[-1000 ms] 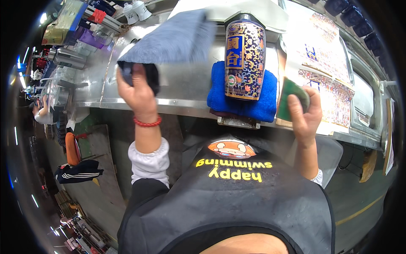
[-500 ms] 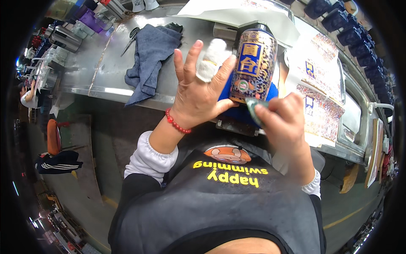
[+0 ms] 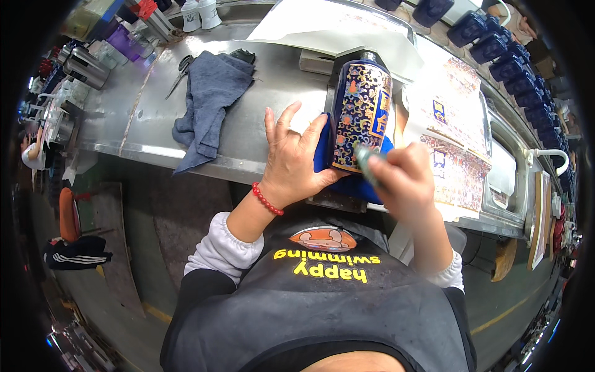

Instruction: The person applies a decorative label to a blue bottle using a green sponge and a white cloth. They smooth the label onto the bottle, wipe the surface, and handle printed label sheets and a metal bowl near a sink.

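A dark blue bottle (image 3: 359,115) with a gold floral pattern lies on its side on a blue support (image 3: 321,146), its neck away from me. Beside its left flank is my left hand (image 3: 294,158), fingers stretched and apart, the thumb at the bottle's base. On that wrist sits a red bead bracelet (image 3: 266,199). My right hand (image 3: 406,180) is closed on a small, flat green scraper-like piece (image 3: 367,160), blurred by motion, which meets the patterned surface near the base. Its exact kind is unclear.
Left on the metal bench (image 3: 242,133) lie a grey-blue cloth (image 3: 214,93) and scissors (image 3: 180,75). Printed pattern sheets (image 3: 455,118) are at the right. Rows of dark blue bottles (image 3: 508,68) stand at the far right. Two white bottles (image 3: 199,15) stand at the far left.
The bottle has turned about its length, so its blue-and-gold label panel now faces right and floral pattern shows on top. My right hand still holds the green piece at the bottle's lower end.
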A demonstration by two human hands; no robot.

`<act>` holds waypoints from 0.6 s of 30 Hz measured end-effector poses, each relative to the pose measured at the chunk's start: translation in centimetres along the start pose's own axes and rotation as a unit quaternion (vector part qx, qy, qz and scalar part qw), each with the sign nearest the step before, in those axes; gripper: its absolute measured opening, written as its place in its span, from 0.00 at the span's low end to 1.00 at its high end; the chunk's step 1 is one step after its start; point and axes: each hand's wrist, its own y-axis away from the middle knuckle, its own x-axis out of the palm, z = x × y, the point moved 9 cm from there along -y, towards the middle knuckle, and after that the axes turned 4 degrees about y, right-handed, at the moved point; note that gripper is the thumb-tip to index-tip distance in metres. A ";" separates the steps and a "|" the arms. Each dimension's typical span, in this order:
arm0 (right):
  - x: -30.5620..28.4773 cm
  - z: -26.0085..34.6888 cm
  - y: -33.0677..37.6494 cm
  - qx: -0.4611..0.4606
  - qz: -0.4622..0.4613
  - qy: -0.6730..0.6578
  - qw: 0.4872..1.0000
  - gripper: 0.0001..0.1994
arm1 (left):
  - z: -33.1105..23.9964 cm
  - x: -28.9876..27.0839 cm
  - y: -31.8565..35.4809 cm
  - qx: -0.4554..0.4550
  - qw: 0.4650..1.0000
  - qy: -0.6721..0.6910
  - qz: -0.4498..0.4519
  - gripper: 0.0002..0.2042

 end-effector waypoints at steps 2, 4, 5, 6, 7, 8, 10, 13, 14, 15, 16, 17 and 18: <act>0.4 1.1 -0.1 -0.054 0.042 -0.185 0.980 0.19 | 0.0 0.1 0.0 0.005 1.000 0.006 0.009 0.51; -0.2 -0.9 -0.2 0.052 -0.017 -0.197 0.979 0.21 | -0.2 -0.3 0.0 0.006 1.000 0.022 -0.008 0.50; -0.9 -1.8 0.1 0.100 -0.058 -0.102 0.988 0.21 | -0.3 -0.8 0.1 0.003 0.999 0.035 -0.029 0.50; -1.6 -2.5 0.5 0.145 -0.099 -0.006 0.984 0.21 | -0.5 -1.2 0.2 0.000 0.998 0.040 -0.039 0.49; -1.0 -2.1 0.5 0.121 -0.071 0.007 0.990 0.20 | -1.2 -1.9 0.3 0.015 0.996 0.039 -0.074 0.50; -0.4 -1.5 0.7 0.093 -0.054 -0.063 0.992 0.19 | -2.3 -2.7 0.5 0.053 0.992 0.061 -0.096 0.48; -0.2 -2.0 1.5 0.111 -0.070 -0.190 0.973 0.16 | -5.0 -3.1 0.5 0.153 0.981 0.063 -0.097 0.43; 0.2 -5.5 4.0 0.287 -0.110 -0.227 0.924 0.08 | -5.5 -1.8 -1.5 0.135 0.989 0.049 -0.024 0.47; 0.4 -6.4 4.9 0.338 -0.117 -0.246 0.901 0.07 | -5.0 -1.4 -2.4 0.115 0.992 0.045 -0.007 0.47; 0.5 -6.6 5.2 0.345 -0.120 -0.256 0.895 0.07 | -4.8 -1.5 -3.1 0.111 0.993 0.036 -0.016 0.48; 0.5 -6.6 5.2 0.336 -0.118 -0.262 0.897 0.07 | -4.7 -1.8 -3.5 0.116 0.992 0.038 -0.033 0.48; 0.6 -6.8 5.4 0.346 -0.115 -0.262 0.894 0.07 | -4.5 -1.8 -4.0 0.113 0.992 0.034 -0.035 0.48; 0.7 -7.0 5.4 0.350 -0.115 -0.254 0.894 0.06 | -4.4 -1.8 -4.3 0.117 0.992 0.030 -0.043 0.48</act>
